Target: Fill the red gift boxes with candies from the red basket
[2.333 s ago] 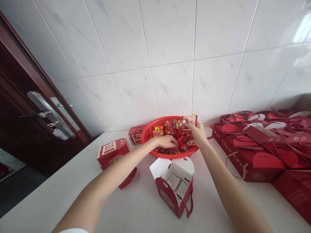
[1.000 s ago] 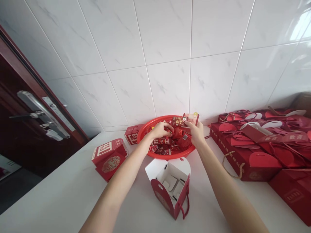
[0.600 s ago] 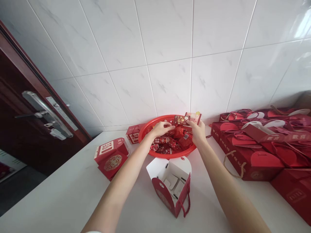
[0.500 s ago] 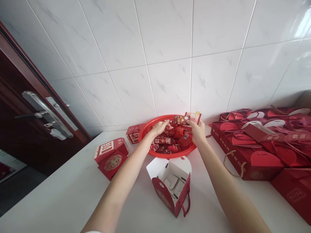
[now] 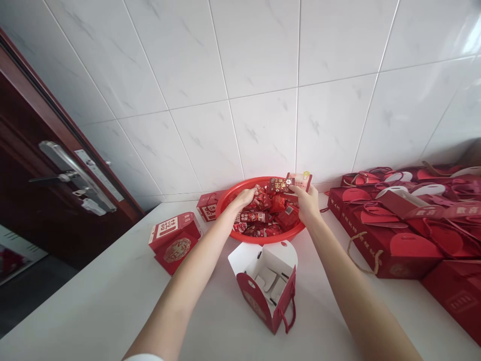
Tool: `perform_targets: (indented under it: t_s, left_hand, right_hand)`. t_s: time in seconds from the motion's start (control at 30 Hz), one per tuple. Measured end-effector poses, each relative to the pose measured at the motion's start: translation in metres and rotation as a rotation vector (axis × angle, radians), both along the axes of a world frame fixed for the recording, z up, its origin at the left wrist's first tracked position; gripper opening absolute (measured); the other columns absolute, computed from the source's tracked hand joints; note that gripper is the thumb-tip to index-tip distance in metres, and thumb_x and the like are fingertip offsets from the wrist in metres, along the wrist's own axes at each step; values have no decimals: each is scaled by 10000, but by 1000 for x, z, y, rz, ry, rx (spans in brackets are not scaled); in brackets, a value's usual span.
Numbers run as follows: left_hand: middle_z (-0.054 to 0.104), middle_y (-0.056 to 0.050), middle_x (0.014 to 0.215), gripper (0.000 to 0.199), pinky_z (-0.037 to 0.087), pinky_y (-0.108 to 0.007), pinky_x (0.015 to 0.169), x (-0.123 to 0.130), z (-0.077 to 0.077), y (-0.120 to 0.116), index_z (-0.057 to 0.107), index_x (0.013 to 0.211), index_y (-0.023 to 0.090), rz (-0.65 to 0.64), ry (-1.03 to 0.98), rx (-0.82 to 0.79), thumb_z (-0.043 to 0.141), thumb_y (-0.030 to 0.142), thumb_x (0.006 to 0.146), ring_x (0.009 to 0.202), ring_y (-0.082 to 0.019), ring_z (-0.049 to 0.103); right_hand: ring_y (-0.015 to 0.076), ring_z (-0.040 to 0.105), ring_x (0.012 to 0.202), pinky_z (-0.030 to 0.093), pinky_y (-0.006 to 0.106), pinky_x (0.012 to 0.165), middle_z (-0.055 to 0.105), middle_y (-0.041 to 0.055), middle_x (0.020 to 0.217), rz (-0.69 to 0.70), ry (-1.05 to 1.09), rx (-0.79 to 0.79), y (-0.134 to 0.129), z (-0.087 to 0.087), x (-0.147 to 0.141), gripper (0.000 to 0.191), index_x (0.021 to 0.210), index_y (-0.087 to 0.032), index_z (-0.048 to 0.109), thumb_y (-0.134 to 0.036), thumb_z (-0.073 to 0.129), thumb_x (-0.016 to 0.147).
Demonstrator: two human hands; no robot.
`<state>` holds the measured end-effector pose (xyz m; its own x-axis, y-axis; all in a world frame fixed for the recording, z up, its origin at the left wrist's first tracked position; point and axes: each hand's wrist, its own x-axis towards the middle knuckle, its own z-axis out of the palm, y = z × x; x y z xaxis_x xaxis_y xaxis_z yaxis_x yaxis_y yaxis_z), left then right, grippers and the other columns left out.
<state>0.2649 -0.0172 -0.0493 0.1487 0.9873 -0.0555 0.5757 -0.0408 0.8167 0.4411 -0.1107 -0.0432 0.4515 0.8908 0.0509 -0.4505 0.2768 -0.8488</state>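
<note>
Basket (image 5: 259, 240), head view: red, perforated, stood on the tabletop (image 5: 323, 311) near the tiled wall (image 5: 263, 135) and held a heap of red wrapped packets (image 5: 251, 217). Right hand (image 5: 308, 203) was over its right side, grip pinched on a gold-lettered packet (image 5: 278, 185) and a pale pink packet (image 5: 300, 179). Left hand (image 5: 246, 197) reached in at the left; fingers partly hidden, so any hold could not be told. Open box (image 5: 257, 300) stood just in front, flaps spread, folded white panels at its bottom.

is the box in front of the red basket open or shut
Open: the box has its top flaps spread apart, baring the white inside.
</note>
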Motion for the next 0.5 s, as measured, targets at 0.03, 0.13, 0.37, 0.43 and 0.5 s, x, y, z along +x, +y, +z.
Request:
perform_targets:
  t_s: [0.03,0.13,0.37,0.43,0.5]
  left_hand:
    - [723,-54,641,338,472,-333,766,0,-1,1,692,807,181,4,5,-4,440,366,935,817,-253,676]
    - [728,-65,648,308,465,-320,734,1,-2,2,672,746,178,11,28,-16,457,308,924,807,-244,672]
    - [724,-64,670,203,464,-288,678,2,1,-1,689,681,166,-15,100,25,551,185,829,736,-209,662]
    - [744,-52,740,161,471,-272,683,2,3,-5,715,706,170,-30,113,65,573,131,771,754,-195,663]
    - [758,-30,795,201,478,-255,680,5,4,-11,749,745,182,-126,125,70,570,93,729,761,-179,666]
  right_hand:
    - [181,710,640,497,218,431,723,2,741,2,-2,1,0,0,0,160,790,-197,654,-157,672,637]
    - [180,712,643,498,215,431,723,2,745,8,-3,5,-1,1,0,167,792,-198,652,-156,677,632]
    - [193,719,676,518,225,442,714,-8,724,-6,4,2,-1,1,0,175,789,-203,643,-153,672,624]
    - [187,715,667,549,239,475,714,-10,722,-3,8,16,0,0,0,177,793,-198,652,-153,679,623]
    - [176,708,655,571,249,506,714,-16,718,-4,6,30,1,-2,0,175,789,-198,656,-158,689,622]
